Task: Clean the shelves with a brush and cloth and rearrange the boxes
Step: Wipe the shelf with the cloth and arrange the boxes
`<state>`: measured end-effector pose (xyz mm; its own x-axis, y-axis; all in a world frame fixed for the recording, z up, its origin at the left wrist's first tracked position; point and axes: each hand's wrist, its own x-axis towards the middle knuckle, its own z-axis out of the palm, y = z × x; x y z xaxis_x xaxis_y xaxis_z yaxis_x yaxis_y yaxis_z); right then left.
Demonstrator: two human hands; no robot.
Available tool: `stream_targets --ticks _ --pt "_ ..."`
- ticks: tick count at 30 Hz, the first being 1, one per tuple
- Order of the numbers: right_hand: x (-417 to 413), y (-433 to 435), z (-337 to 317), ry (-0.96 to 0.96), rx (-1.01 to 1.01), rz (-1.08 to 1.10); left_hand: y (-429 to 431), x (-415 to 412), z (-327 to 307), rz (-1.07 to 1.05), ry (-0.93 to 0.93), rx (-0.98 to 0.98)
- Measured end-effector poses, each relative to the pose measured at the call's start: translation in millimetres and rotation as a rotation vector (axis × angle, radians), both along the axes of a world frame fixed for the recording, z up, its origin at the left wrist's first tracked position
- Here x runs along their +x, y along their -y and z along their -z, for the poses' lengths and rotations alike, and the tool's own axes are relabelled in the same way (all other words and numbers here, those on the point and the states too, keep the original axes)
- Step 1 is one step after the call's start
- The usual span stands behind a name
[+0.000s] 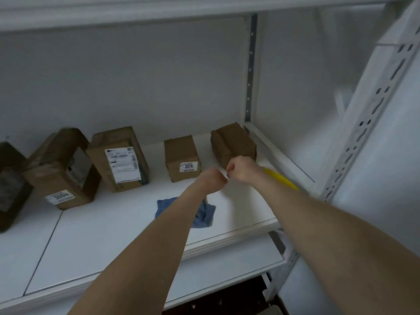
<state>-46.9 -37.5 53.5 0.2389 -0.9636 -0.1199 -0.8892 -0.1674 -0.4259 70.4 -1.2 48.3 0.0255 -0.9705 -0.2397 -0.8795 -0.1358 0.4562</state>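
Observation:
Several brown cardboard boxes stand along the back of the white shelf. They include a labelled one, a small one marked 201 and a plain one in the right corner. A crumpled blue cloth lies on the shelf, partly under my left forearm. My left hand is curled into a fist and holds nothing that I can see. Just beside it, in front of the corner box, is my right hand, also curled. A yellow brush handle shows behind my right wrist; whether that hand holds it is hidden.
Two more boxes lean at the far left. A white perforated upright frames the right side, with a rail along the shelf's right edge. Another shelf board hangs overhead, and a lower shelf shows below.

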Motion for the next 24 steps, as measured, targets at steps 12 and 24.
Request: stream_targets --ticks 12,24 --pt "80.9 -20.0 54.2 -0.206 -0.042 -0.356 -5.2 92.3 29.0 0.119 0.339 0.229" --pt "8.6 13.8 37.6 -0.418 0.15 -0.078 15.9 -9.1 30.4 0.278 0.247 0.142"
